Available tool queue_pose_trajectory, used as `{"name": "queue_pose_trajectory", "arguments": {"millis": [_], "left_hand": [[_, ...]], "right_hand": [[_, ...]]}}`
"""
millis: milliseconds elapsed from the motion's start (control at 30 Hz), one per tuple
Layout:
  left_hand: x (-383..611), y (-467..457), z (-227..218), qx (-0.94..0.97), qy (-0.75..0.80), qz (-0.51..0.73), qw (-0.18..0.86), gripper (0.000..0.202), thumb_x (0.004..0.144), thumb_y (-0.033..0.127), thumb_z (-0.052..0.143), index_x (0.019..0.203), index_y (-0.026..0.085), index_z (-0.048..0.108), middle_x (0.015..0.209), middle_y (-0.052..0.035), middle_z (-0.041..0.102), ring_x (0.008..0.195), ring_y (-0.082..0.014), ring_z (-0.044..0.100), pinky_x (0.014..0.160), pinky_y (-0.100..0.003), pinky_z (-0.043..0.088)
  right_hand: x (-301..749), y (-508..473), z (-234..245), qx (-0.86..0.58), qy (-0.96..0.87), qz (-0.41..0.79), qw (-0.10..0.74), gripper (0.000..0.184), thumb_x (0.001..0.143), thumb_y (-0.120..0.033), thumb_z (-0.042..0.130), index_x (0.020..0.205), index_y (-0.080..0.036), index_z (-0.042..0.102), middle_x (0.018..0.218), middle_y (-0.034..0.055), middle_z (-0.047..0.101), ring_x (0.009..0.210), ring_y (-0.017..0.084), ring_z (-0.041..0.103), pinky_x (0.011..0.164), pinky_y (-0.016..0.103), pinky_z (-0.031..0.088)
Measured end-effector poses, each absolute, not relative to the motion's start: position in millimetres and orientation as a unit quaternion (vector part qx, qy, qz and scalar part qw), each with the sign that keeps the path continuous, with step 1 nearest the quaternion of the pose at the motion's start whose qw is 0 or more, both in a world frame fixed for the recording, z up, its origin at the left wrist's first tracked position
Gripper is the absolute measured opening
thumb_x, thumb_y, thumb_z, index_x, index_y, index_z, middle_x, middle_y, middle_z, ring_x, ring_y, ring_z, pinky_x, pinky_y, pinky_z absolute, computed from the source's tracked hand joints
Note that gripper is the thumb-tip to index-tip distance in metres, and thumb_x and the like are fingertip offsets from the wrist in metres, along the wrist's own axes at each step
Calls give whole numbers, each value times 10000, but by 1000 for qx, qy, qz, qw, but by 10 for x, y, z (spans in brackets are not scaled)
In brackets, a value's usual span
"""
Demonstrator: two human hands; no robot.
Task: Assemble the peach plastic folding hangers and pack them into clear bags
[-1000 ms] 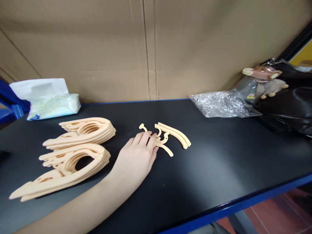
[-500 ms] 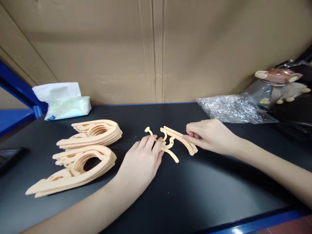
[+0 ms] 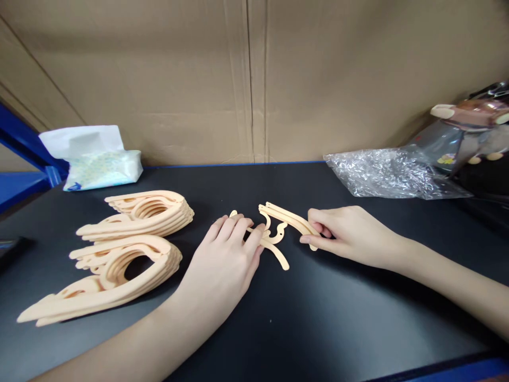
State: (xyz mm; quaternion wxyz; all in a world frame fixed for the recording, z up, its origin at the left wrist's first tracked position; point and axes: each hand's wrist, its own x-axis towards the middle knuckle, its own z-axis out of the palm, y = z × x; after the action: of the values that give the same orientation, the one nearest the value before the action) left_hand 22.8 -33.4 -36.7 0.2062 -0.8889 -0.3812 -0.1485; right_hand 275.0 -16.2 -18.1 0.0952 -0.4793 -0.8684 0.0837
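A beige folding clothes hanger (image 3: 273, 240) lies partly unfolded on the black table between my hands, its curved hook part and double arm showing. My left hand (image 3: 227, 249) is over its left side, fingers bent down onto it and hiding much of that side. At the right, my right hand (image 3: 338, 233) pinches the outer end of the double arm (image 3: 288, 218) between thumb and fingers. Left of my left hand are two stacks of folded beige hangers, a rear stack (image 3: 167, 220) and a front stack (image 3: 157, 276).
A tissue pack (image 3: 104, 168) stands at the back left. Clear plastic wrap (image 3: 392, 172) lies at the back right, next to a see-through bottle with a brown lid (image 3: 477, 114). Cardboard (image 3: 178, 79) rises behind the table (image 3: 254, 329). A dark object (image 3: 11, 252) is at the left edge.
My right hand has moved down and closed over the outer end of the hanger's double arm. My left hand has shifted slightly left, still on the hanger. The view has moved a little.
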Motion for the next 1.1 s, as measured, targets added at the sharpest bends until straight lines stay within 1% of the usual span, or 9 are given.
{"name": "queue_pose_trajectory", "arguments": {"millis": [100, 200, 500, 633, 833, 1033, 1100], "left_hand": [[226, -332, -370, -889, -385, -151, 198, 306, 935, 173, 471, 1166, 114, 663, 1023, -140, 672, 979, -315, 627, 829, -462, 526], [227, -336, -375, -890, -381, -157, 193, 307, 934, 164, 465, 1162, 106, 662, 999, -136, 664, 957, -308, 622, 820, -460, 530], [238, -328, -354, -898, -373, -159, 170, 312, 943, 138, 450, 1171, 133, 663, 964, -116, 645, 908, -276, 608, 833, -451, 524], [242, -329, -359, -900, -380, -150, 152, 330, 950, 138, 434, 1203, 136, 647, 1000, -128, 641, 958, -278, 608, 813, -423, 533], [219, -320, -383, -904, -372, -154, 144, 320, 948, 147, 449, 1204, 110, 638, 1055, -155, 641, 1022, -295, 601, 805, -427, 546], [207, -312, -386, -904, -368, -161, 144, 323, 946, 149, 457, 1210, 99, 636, 1088, -167, 644, 1045, -315, 603, 811, -450, 553], [206, -310, -378, -905, -366, -163, 141, 331, 951, 151, 453, 1225, 101, 632, 1107, -170, 644, 1062, -318, 599, 813, -449, 552]], "right_hand": [[2747, -152, -196, -491, -858, 100, 111, 387, 963, -414, 530, 657, -210, 409, 617, -53, 579, 494, 110, 460, 511, 242, 273], [2740, -149, -207, -512, -841, 117, 130, 395, 959, -401, 532, 638, -206, 410, 616, -56, 604, 500, 106, 476, 517, 242, 293], [2720, -136, -226, -593, -794, 60, 117, 361, 907, -387, 518, 626, -214, 373, 559, -52, 555, 476, 127, 455, 498, 253, 256], [2747, -128, -225, -595, -791, 65, 126, 373, 912, -399, 522, 619, -215, 383, 559, -54, 553, 479, 126, 454, 494, 250, 269], [2765, -121, -213, -585, -793, 100, 140, 473, 930, -546, 511, 613, -209, 414, 527, -63, 509, 474, 115, 442, 501, 246, 286], [2787, -118, -215, -585, -790, 119, 143, 458, 934, -555, 504, 632, -212, 476, 562, -60, 549, 494, 114, 460, 518, 248, 302], [2791, -113, -226, -585, -790, 118, 141, 445, 928, -539, 523, 631, -212, 468, 563, -63, 556, 490, 114, 456, 516, 249, 300]]}}
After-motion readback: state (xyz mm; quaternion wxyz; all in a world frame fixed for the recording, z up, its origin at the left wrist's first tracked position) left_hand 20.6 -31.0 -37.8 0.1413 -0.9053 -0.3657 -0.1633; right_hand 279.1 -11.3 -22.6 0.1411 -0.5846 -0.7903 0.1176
